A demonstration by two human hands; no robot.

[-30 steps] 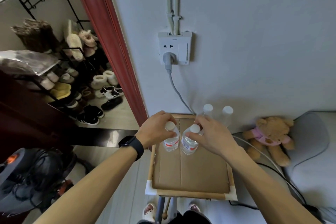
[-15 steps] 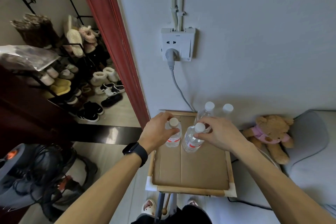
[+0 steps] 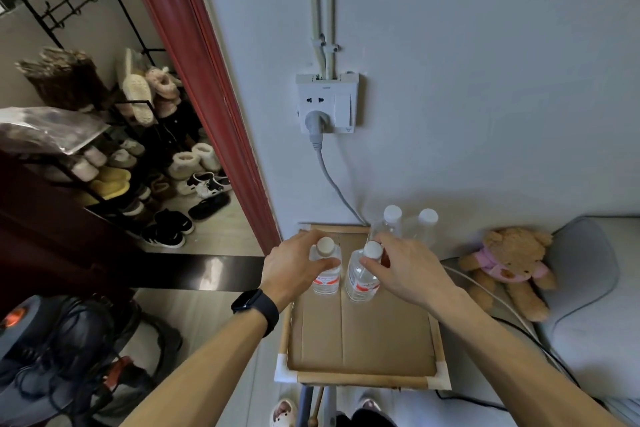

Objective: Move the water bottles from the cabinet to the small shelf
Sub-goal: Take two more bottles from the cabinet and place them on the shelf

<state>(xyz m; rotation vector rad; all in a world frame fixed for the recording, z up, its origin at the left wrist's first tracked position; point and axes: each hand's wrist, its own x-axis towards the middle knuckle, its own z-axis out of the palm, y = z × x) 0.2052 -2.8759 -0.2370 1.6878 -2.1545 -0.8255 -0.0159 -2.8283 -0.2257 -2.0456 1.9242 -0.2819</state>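
Two small clear water bottles with white caps and red labels stand side by side on the cardboard top of the small wooden shelf (image 3: 363, 378). My left hand (image 3: 294, 270) grips the left bottle (image 3: 325, 279) around its neck and shoulder. My right hand (image 3: 405, 270) holds the right bottle (image 3: 362, 282) just under its cap. Two more capped bottles (image 3: 392, 220) (image 3: 428, 222) stand at the shelf's far right corner against the wall, behind my right hand.
A wall socket (image 3: 327, 104) with a grey cable hangs above the shelf. A teddy bear (image 3: 509, 267) sits on a grey cushion to the right. A red door frame (image 3: 207, 97) and a shoe rack (image 3: 104, 163) lie to the left; a dark machine (image 3: 52, 357) stands on the floor.
Both hands with their bottles stay in nearly the same place on the shelf top. The camera has shifted slightly, and the two rear bottles show more clearly.
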